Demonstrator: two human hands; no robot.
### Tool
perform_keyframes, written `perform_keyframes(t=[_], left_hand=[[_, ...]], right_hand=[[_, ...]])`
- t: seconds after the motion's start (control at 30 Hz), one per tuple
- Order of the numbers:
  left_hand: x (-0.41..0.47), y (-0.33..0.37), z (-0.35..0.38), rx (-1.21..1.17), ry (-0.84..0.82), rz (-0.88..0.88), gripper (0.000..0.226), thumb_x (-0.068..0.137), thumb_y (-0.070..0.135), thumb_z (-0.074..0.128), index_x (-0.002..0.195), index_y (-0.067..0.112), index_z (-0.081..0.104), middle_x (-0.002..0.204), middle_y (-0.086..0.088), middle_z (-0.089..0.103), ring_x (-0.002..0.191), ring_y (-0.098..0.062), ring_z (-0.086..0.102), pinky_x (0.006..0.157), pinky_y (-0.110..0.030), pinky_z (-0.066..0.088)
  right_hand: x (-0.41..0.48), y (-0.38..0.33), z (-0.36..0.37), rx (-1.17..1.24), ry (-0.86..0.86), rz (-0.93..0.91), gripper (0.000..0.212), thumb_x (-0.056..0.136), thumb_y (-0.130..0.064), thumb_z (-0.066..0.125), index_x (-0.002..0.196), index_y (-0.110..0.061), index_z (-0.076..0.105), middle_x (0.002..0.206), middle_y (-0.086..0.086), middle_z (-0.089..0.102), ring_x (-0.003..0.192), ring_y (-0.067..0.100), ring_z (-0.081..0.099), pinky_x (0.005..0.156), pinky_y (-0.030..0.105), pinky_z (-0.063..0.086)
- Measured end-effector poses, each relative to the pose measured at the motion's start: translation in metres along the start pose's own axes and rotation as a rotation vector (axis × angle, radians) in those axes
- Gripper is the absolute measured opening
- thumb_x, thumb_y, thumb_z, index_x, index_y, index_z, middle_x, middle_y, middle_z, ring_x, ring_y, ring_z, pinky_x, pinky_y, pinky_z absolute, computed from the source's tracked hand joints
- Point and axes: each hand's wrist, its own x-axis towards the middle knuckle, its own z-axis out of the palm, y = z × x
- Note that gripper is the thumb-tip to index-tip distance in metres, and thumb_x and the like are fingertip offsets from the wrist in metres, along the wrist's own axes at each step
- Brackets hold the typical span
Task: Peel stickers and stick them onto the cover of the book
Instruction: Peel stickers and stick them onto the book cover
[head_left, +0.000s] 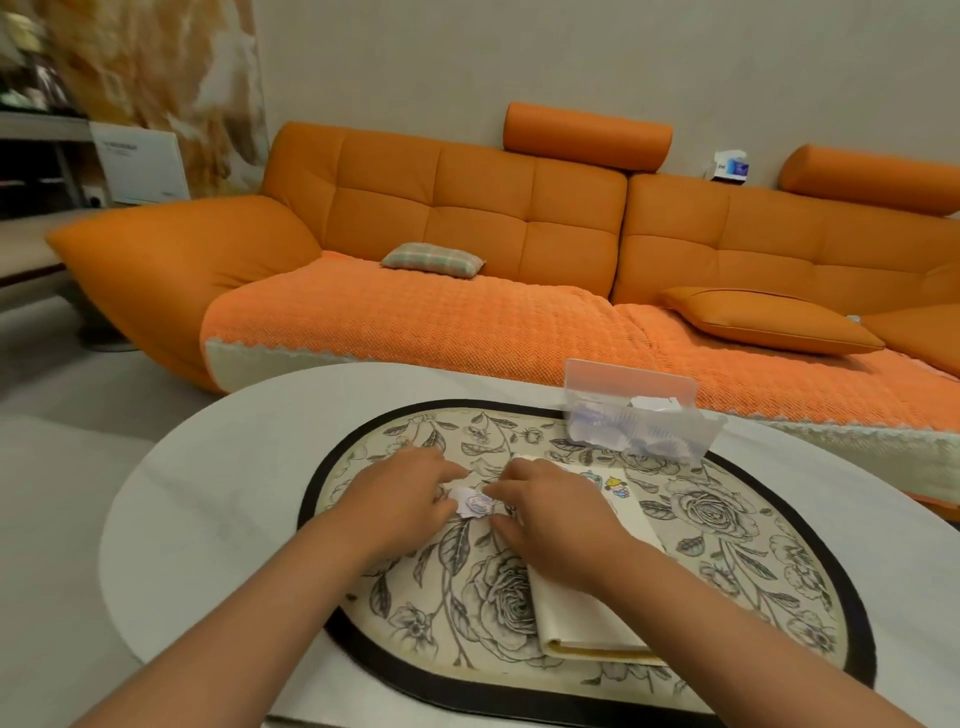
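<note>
A cream book lies closed on the floral mat, with two small colourful stickers on its far end. Between my hands I hold a small white sticker piece with a purple picture on it. My left hand pinches its left edge. My right hand pinches its right edge and lies over the book's near left part. The piece hovers just left of the book's cover.
A clear plastic box with several sticker pieces stands open at the mat's far right. The mat lies on a round white table. An orange sofa with cushions stands behind the table.
</note>
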Motion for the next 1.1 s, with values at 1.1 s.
perform_keyframes(t=[1.1], left_hand=[[0.003, 0.026, -0.005, -0.262, 0.034, -0.098, 0.028, 0.097, 0.018, 0.048, 0.116, 0.032, 0.063, 0.114, 0.013, 0.063, 0.100, -0.009, 0.060, 0.084, -0.032, 0.054]], right_hand=[[0.009, 0.021, -0.006, 0.165, 0.151, 0.094, 0.018, 0.094, -0.039, 0.065, 0.109, -0.041, 0.075, 0.101, -0.016, 0.065, 0.088, 0.006, 0.060, 0.068, 0.029, 0.047]])
